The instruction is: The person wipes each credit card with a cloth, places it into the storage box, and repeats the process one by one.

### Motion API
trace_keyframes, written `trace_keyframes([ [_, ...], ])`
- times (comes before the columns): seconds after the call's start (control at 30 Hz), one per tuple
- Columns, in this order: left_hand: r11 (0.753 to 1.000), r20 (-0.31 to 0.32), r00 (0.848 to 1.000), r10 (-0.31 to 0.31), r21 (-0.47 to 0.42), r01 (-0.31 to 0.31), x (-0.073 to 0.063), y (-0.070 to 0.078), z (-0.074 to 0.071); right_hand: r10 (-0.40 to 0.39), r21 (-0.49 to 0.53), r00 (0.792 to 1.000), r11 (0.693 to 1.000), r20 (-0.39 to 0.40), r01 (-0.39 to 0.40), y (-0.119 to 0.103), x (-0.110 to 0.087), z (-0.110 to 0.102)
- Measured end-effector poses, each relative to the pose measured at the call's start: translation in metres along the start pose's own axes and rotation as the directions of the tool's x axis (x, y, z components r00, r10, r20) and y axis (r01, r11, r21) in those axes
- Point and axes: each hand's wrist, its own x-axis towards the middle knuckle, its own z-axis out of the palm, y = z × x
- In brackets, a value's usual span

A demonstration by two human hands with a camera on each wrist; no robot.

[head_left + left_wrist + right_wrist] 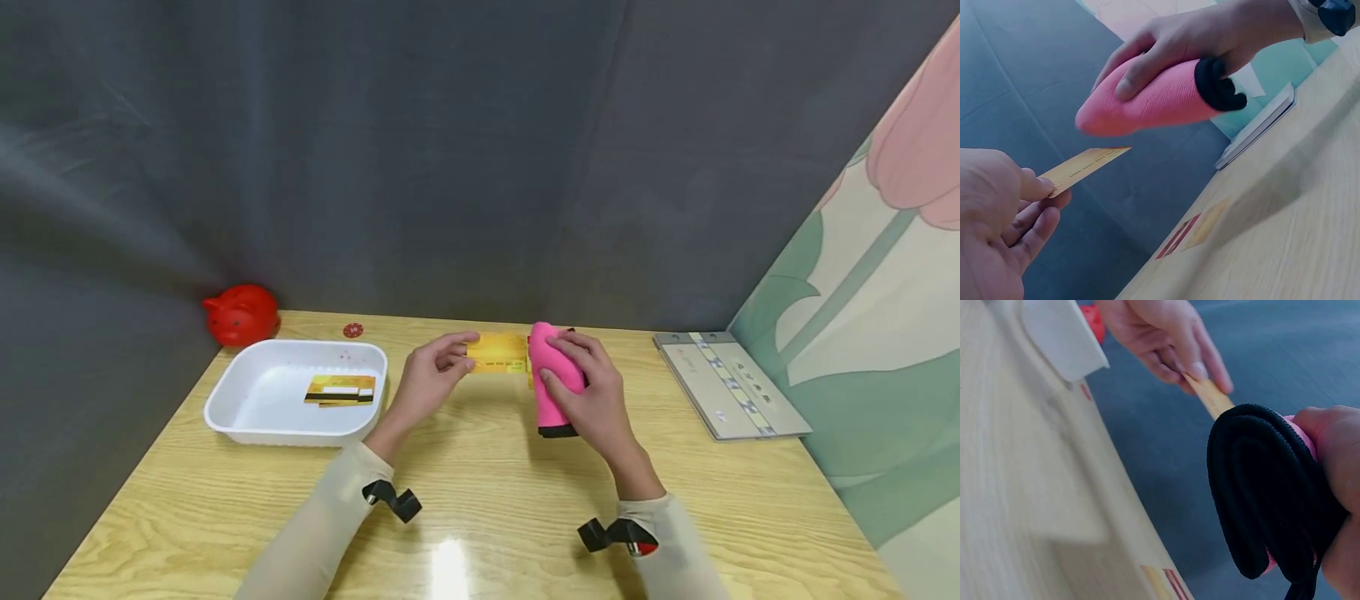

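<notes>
My left hand (435,373) pinches a gold bank-style card (497,352) between thumb and fingers, holding it above the table. The same card (1085,167) looks tilted in the left wrist view. My right hand (596,392) grips a folded pink cloth bundle with a black edge (551,375). Its black end (1266,494) shows several folded layers in the right wrist view. In the left wrist view the card and the pink bundle are apart. Below them, a yellow and red card-like piece (1192,230) lies on the table, mostly hidden behind the bundle in the head view.
At the left is a white tray (296,437) with gold cards (340,390) in it. Behind it are a red piggy bank (242,315) and a red poker chip (352,331). A grey binder-like folder (731,385) lies at the right. A dark curtain (465,167) hangs behind the table.
</notes>
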Motion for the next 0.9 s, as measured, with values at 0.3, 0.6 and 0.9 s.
trace_keyframes([
  [0.3, 1.0, 0.026, 1.0, -0.001, 0.023, 0.001, -0.005, -0.001, 0.016, -0.114, -0.019, 0.985, 0.993, 0.133, 0.117, -0.009, -0.01, 0.028],
  [0.6, 0.999, 0.006, 1.0, -0.004, 0.038, 0.004, -0.006, -0.003, 0.022, -0.087, -0.026, 0.984, 0.995, 0.157, 0.092, -0.017, -0.013, 0.035],
  [0.9, 0.999, 0.018, 0.999, 0.041, 0.018, -0.041, -0.007, -0.001, 0.019, -0.033, -0.095, 0.996, 0.995, 0.085, 0.041, -0.008, -0.007, 0.024],
])
